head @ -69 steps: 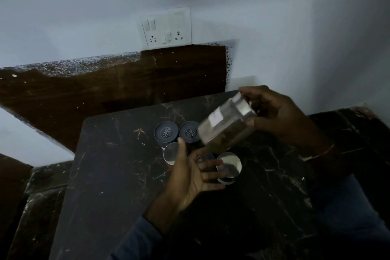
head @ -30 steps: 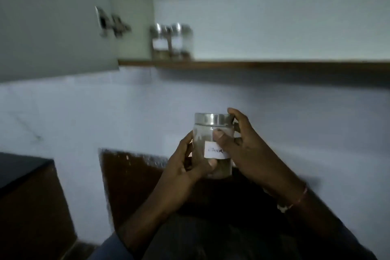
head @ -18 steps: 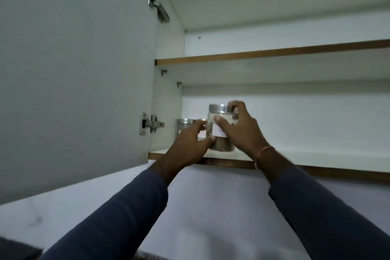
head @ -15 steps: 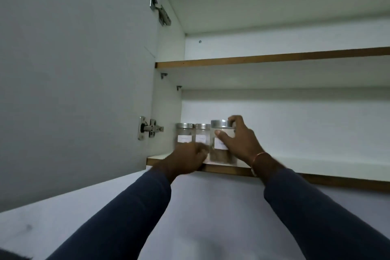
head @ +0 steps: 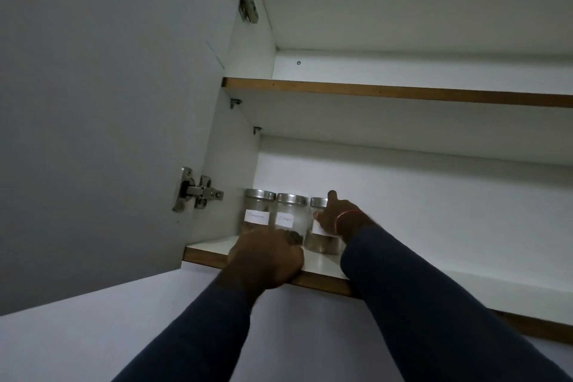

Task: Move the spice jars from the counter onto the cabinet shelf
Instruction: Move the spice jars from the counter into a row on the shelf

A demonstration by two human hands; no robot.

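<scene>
White laminate cabinet, three spice jars in a row at the left end of its bottom shelf.

Smooth white boards with brown wood-toned front edges form the bottom shelf and the upper shelf; the open door is flat, matt grey, on steel hinges. The left jar, the middle jar and the right jar are clear glass cylinders with brushed-metal lids, white paper labels and brown spice at the bottom, standing upright and just beside each other. The right hand has its fingers wrapped around the right jar, thumb raised by the lid. The left hand rests curled on the shelf edge before the other two jars; whether its fingers grip anything I cannot tell. Dark blue sleeves cover both arms.
</scene>
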